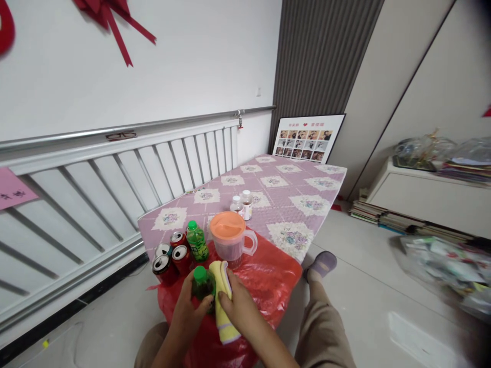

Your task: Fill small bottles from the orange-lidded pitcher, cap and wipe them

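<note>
My left hand [191, 301] is wrapped round a green-capped plastic bottle [201, 280] at the near end of the table. In my right hand [238, 301] is a folded yellow cloth [221, 296], its edge pale purple, pressed close to the bottle's right side. Just beyond stands a second bottle [197, 242] with a green cap and green label. Several opened drink cans [181, 257] are grouped to its left. A clear plastic jug [228, 244] with an orange lid stands beyond the cloth, handle to the right. My fingers partly hide the held bottle.
A red plastic sheet [264, 271] covers the near end of the table, over a purple patterned tablecloth [274, 181]. Two small white-capped bottles [246, 205] stand behind the jug. A white radiator [115, 189] runs along the left, and a photo board [309, 138] leans at the far end.
</note>
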Action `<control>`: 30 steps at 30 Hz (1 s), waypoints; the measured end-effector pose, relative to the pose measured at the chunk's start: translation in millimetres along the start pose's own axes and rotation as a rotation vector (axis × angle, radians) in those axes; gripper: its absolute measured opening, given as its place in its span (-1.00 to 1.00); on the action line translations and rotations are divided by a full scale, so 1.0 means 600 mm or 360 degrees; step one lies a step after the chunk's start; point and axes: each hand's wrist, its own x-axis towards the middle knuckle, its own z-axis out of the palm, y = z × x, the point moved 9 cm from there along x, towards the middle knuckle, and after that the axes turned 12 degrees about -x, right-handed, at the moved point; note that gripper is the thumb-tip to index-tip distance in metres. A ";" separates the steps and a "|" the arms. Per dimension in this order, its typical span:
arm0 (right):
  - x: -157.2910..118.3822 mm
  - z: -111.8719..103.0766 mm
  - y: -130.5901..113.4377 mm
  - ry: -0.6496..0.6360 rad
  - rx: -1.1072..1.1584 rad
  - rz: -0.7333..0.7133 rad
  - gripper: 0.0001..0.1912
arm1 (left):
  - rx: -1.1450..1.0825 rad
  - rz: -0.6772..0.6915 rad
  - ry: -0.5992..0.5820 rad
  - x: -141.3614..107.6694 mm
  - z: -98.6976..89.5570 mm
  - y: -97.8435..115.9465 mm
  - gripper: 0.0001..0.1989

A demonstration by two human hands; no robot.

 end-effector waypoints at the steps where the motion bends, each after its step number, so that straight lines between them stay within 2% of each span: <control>1: 0.000 -0.017 -0.018 0.0045 0.0009 -0.0050 -0.31 | -0.0017 -0.0001 -0.0005 0.000 0.000 -0.003 -0.32; 3: 0.002 -0.046 -0.055 0.0126 0.0020 -0.0189 -0.33 | -0.0054 -0.0006 -0.0034 0.001 0.001 -0.007 -0.32; 5: 0.009 -0.052 -0.070 0.0127 0.0007 -0.0247 -0.33 | -0.0090 -0.0019 -0.0051 0.002 0.002 -0.009 -0.32; 7: 0.020 -0.038 -0.056 0.0085 -0.0003 -0.0187 -0.31 | -0.0101 -0.0023 -0.0028 0.004 0.001 -0.008 -0.31; 9: 0.028 -0.009 -0.023 0.0012 0.0001 -0.0089 -0.31 | -0.0090 -0.0010 -0.0001 0.005 -0.001 -0.004 -0.29; 13: 0.028 0.038 0.027 -0.0116 0.0018 -0.0064 -0.28 | -0.0049 0.0022 -0.0004 0.009 -0.003 0.007 -0.29; 15: 0.024 0.036 0.030 -0.0124 0.0028 -0.0070 -0.29 | -0.0046 0.0020 -0.0030 0.010 -0.003 0.010 -0.29; 18: 0.019 0.003 0.002 -0.0055 0.0043 -0.0124 -0.31 | -0.0088 -0.0036 -0.0074 0.011 -0.004 0.007 -0.26; 21: 0.017 -0.041 -0.046 0.0035 0.0061 -0.0234 -0.31 | -0.0188 -0.0089 -0.0218 0.014 0.002 0.005 -0.23; 24: 0.019 -0.056 -0.073 0.0052 0.0018 -0.0329 -0.30 | -0.0338 -0.0135 -0.0454 0.018 0.011 0.009 -0.23; 26: 0.023 -0.043 -0.060 0.0023 -0.0024 -0.0287 -0.29 | -0.0416 -0.0149 -0.0603 0.021 0.014 0.016 -0.25; 28: 0.024 -0.016 -0.030 -0.0044 -0.0053 -0.0195 -0.28 | -0.0439 -0.0144 -0.0712 0.022 0.014 0.024 -0.27; 30: 0.020 0.015 0.001 -0.0141 -0.0095 -0.0115 -0.27 | -0.0399 -0.0138 -0.0730 0.023 0.012 0.029 -0.28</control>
